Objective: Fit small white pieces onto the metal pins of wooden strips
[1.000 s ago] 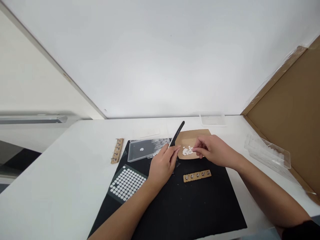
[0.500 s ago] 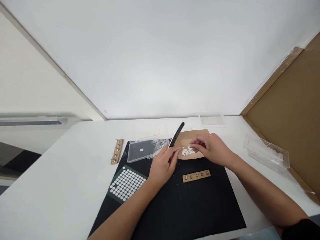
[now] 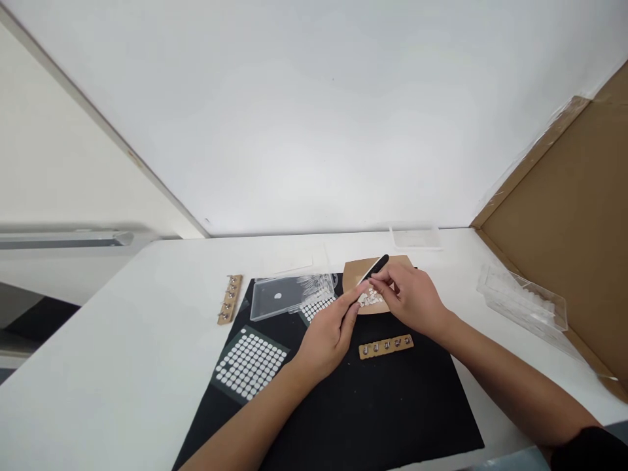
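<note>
My left hand (image 3: 328, 330) is closed around a slim black and white tool (image 3: 377, 267), which slants up to the right. My right hand (image 3: 408, 294) is pinched at the tool, its fingertips close to those of my left hand; whatever lies between them is too small to make out. Below the fingertips, small white pieces (image 3: 371, 299) lie on a brown cardboard tray (image 3: 354, 269). A cardboard strip with several metal pieces (image 3: 386, 347) rests on the black mat (image 3: 383, 412) nearer to me.
Left on the mat are a dark sheet of white dots (image 3: 252, 363) and a clear tray (image 3: 275, 297), with a second dotted sheet (image 3: 316, 306) beside it. Another metal-studded strip (image 3: 229, 299) stands farther left. Clear boxes (image 3: 416, 237) (image 3: 524, 301) are at the back and right.
My left hand has moved right toward my right hand, and the tool has tilted lower to the right. The second dotted sheet has come into view.
</note>
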`<state>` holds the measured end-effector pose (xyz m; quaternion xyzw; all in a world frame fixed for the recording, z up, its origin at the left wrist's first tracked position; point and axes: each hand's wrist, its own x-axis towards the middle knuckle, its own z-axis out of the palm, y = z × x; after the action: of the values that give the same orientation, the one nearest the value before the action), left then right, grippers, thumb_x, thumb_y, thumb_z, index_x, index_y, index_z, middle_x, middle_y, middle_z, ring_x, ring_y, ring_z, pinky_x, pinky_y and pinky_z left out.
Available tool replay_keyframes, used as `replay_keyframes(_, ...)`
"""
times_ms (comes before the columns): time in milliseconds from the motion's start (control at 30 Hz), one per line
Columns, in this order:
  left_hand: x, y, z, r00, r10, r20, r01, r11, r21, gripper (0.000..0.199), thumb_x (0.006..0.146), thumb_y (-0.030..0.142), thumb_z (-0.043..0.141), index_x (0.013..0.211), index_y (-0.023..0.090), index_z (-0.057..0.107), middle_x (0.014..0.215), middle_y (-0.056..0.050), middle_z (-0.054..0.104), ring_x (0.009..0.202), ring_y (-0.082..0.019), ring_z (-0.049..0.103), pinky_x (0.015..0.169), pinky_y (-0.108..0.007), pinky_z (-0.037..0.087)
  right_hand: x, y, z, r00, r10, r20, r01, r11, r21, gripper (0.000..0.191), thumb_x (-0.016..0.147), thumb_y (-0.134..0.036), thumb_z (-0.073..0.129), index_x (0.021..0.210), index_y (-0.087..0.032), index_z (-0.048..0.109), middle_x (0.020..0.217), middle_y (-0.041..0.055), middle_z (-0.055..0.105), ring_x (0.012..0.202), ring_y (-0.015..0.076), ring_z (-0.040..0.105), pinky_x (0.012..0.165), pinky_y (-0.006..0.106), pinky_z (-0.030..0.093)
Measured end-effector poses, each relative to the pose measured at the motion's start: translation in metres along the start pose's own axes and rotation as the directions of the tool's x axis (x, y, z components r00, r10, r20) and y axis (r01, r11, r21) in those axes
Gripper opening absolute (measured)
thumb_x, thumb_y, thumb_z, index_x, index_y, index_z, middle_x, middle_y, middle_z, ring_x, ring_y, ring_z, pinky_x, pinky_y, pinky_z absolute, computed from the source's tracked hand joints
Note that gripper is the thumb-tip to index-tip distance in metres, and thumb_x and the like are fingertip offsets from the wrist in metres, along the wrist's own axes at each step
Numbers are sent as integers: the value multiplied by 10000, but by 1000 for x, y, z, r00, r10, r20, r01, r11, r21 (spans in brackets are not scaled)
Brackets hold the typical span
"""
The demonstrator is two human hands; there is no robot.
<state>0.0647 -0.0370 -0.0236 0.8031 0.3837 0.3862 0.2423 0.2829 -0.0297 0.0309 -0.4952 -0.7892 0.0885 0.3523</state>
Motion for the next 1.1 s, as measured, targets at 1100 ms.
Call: replay_keyframes(1100,-2,0,10,958,229,-172,-165,932,324,488,1121,189,440,1608,218,450,1075,-97,815,839,-209,794,773,-304,648,-3,2,22,997,-73,19,75,975,-210,243,1078,-292,505,847,-229,546,688,10,678,598,183,567,730,345,366)
